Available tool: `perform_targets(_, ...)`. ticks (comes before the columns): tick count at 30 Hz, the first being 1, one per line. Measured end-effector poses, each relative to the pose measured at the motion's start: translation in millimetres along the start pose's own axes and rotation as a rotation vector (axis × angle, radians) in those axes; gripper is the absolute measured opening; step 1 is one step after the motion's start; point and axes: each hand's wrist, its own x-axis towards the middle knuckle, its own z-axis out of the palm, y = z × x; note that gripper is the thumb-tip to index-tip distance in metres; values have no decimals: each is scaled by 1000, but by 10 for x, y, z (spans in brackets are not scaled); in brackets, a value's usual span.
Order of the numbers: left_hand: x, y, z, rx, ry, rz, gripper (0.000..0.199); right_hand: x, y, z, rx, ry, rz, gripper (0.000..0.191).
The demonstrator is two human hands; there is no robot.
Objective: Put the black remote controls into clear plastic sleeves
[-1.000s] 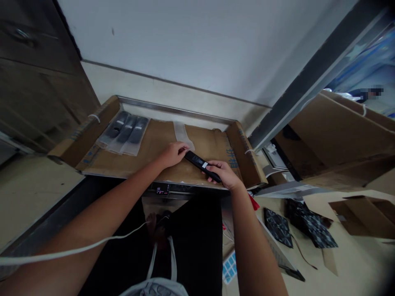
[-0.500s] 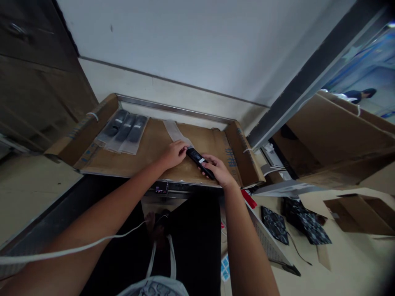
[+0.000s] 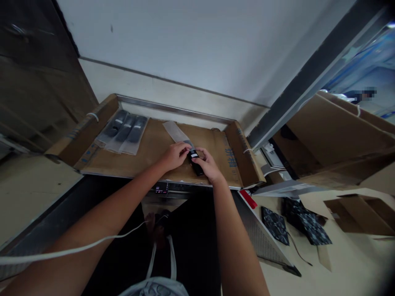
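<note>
On the cardboard-lined work surface (image 3: 154, 164), a long black device (image 3: 196, 166) with a white label sits partly inside a translucent plastic sleeve (image 3: 175, 131). Its exact kind I cannot make out. My right hand (image 3: 207, 164) grips the device from the right, thumb across it near the label. At the sleeve's mouth, my left hand (image 3: 177, 156) pinches the plastic edge with its fingertips. The sleeve's far end lies flat, pointing up and left. Several similar dark items in translucent sleeves (image 3: 126, 131) lie side by side at the left.
Folded cardboard walls (image 3: 242, 152) bound the surface left and right. A large cardboard box (image 3: 345, 139) stands at the right; another box (image 3: 364, 213) and black patterned packages (image 3: 274, 224) are on the floor. A white cord (image 3: 92, 243) crosses my left forearm. One person is in the far right background.
The black device has moved left and further into the sleeve, and now points more steeply. My right hand has shifted left with it; my left hand stays at the sleeve's mouth.
</note>
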Motion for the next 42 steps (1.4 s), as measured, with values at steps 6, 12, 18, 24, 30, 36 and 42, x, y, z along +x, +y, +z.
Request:
perform_targets(6,6,20,21,-39,-42,-23,28,11,50,28,9,146,-44,44)
perform_targets(12,9,49,44,1,3,-38,25,135,118,97,-78,192,-143,40)
perform_targets(18,16,40,18,-61,19,-53,23,40,74,130,-37,135,-47,60)
perform_targets(24,19,-28,22,-161,84,-217,23,-104,-14,166,35,-12,-47,80)
perform_targets(30,11,-57,44,-193,91,-207,23,-83,7,190,100,17,-57,79)
perform_targets(36,14,-63,49,-211,109,-192,25,-55,43,178,116,13,-45,86)
perform_targets(42,17,-50,50,-247,105,-197,25,-41,93,202,124,112,-85,75)
